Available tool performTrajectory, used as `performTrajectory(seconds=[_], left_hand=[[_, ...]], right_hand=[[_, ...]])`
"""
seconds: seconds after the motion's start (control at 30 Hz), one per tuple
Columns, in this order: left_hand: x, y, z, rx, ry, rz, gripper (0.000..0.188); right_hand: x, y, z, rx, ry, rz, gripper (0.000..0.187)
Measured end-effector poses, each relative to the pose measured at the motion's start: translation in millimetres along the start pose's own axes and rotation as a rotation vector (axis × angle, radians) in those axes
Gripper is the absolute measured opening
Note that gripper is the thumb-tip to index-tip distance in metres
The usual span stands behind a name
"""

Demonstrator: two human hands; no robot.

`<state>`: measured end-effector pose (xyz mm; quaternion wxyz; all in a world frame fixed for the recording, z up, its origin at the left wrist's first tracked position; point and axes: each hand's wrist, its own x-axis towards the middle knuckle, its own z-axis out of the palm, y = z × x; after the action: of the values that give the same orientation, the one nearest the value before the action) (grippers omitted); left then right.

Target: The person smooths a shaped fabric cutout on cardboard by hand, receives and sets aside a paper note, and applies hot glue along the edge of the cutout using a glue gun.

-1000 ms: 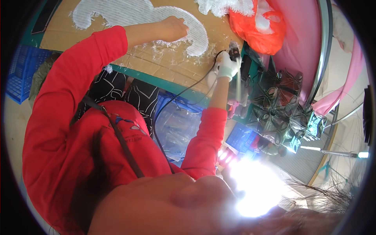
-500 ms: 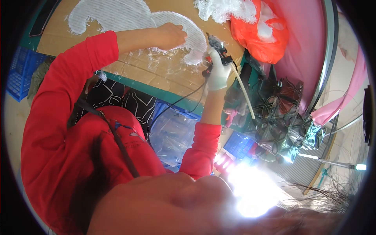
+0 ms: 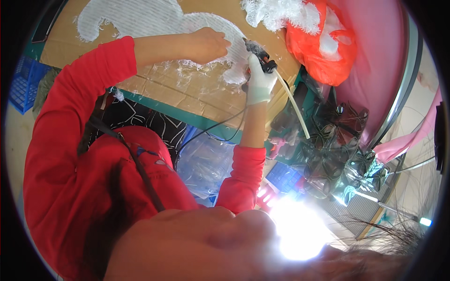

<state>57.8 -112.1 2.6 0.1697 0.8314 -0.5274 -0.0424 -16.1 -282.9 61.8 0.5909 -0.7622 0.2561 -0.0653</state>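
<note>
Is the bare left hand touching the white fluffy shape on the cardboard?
Touching. The head view shows the left hand pressed flat on the white fluffy shape on the cardboard, no gap visible beneath the fingers.

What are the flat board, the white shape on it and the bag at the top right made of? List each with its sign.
Board: most likely corrugated cardboard, matte tan with straight crease lines.
White shape: seemingly fluffy fibre or shredded plastic, with frayed, wispy edges.
Bag: thin orange plastic film, glossy and crumpled, with white fluff spilling out.
</note>
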Motion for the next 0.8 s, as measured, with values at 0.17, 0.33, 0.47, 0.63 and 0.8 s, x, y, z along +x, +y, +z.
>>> performTrajectory(seconds=[0.17,0.33,0.47,0.63,0.8], left_hand=[[-3,-1,8,-0.01,0.105,0.023,0.016],[-1,0,3,-0.027,0.013,-0.005,0.014],[-1,-2,5,-0.045,0.016,-0.005,0.014],[-2,-1,4,-0.037,0.031,-0.001,0.015],[-1,-1,8,-0.027,0.058,0.007,0.015]], right_hand=[[3,-2,5,-0.016,0.013,0.024,0.02],[5,-2,9,-0.035,0.006,0.001,0.018],[9,4,8,-0.032,0.011,-0.033,0.018],[12,7,9,-0.041,0.018,-0.006,0.018],[7,5,4,-0.079,0.04,-0.026,0.018]])
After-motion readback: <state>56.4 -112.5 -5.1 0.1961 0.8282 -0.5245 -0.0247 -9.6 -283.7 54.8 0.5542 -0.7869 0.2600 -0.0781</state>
